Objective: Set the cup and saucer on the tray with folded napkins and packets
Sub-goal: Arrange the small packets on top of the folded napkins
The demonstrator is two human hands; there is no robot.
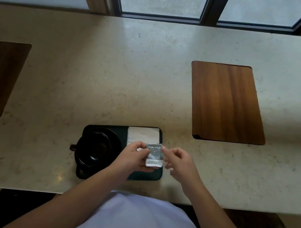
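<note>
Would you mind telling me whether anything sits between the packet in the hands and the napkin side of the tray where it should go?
Nothing visible does. The left hand and right hand hold the packet just above the right part of the tray, over the near end of the folded napkin. The cup stands apart on the tray's left side.

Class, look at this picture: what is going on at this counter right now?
A person stands at a pale stone counter with a dark rectangular tray near its front edge. A black cup on a black saucer sits on the tray's left side, a folded white napkin on its right. The left hand holds a small silvery packet above the tray; the right hand pinches its edge.
</note>
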